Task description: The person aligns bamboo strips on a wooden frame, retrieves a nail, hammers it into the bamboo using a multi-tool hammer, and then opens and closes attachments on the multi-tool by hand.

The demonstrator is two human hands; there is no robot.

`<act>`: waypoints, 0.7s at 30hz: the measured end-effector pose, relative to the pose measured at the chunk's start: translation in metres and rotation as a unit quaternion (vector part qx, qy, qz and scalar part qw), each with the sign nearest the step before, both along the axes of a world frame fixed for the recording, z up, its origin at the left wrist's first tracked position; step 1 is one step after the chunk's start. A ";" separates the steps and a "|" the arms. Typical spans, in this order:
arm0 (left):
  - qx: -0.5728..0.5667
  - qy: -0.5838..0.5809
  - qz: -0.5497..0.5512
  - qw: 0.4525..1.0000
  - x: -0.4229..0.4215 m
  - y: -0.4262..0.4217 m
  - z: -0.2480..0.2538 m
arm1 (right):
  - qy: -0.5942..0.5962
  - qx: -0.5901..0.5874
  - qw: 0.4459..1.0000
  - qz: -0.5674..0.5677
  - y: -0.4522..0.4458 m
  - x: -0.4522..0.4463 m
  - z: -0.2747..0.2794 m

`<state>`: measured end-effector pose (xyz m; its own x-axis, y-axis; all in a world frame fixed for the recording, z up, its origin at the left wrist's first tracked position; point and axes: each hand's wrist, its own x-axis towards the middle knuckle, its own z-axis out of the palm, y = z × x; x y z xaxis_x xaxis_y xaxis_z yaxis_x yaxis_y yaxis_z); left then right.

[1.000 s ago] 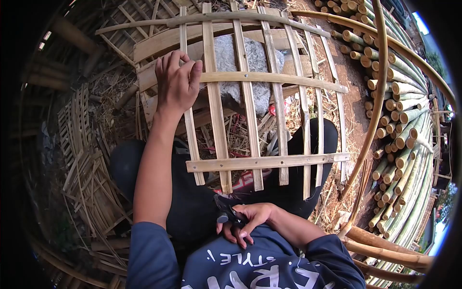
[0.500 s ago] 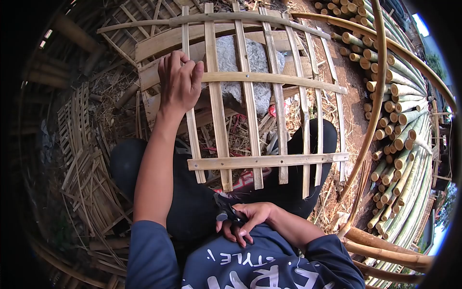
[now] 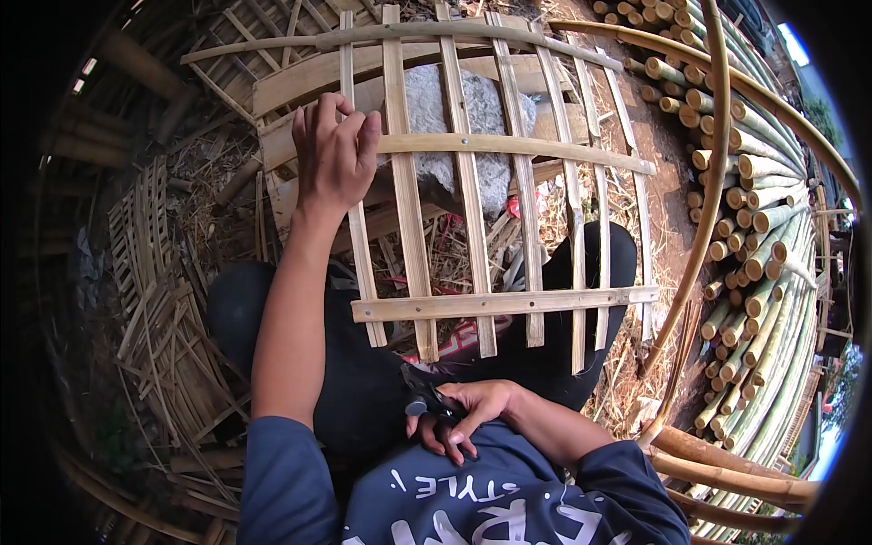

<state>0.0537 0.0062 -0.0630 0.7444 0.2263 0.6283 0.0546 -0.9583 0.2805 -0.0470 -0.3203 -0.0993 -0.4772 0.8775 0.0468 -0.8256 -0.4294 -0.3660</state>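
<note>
A lattice panel of split bamboo (image 3: 481, 302) lies in front of me, its upright slats crossed by three strips with nail heads showing. My left hand (image 3: 336, 150) is closed around the left end of the middle strip, where it meets the outermost slat; the fingertips are partly hidden. Close to my belly, my right hand (image 3: 468, 413) grips a dark hammer (image 3: 420, 400), whose round metal face points toward me. Under the panel sits a rough grey stone block (image 3: 495, 182), seen between the slats.
Stacked bamboo poles (image 3: 758, 245) fill the right side, with a curved bamboo rail (image 3: 713, 182) in front of them. More lattice panels (image 3: 245, 45) lie at the upper left. Loose split strips (image 3: 173, 336) are heaped at the left. Straw and shavings (image 3: 627, 363) cover the ground.
The left edge of the panel and my left hand have shifted very slightly to the left and up. My right hand and the hammer stay in place.
</note>
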 end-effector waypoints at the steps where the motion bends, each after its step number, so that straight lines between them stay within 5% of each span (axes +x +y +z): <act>1: 0.001 -0.005 0.000 1.000 0.001 0.000 -0.001 | -0.003 -0.002 1.000 0.001 0.000 0.000 -0.001; 9: -0.048 -0.139 -0.029 0.989 0.003 0.007 0.007 | 0.004 -0.019 1.000 0.009 0.003 -0.001 -0.006; 21: -0.097 -0.099 -0.046 0.989 -0.015 0.009 0.015 | 0.003 -0.031 0.999 0.020 0.006 -0.001 -0.007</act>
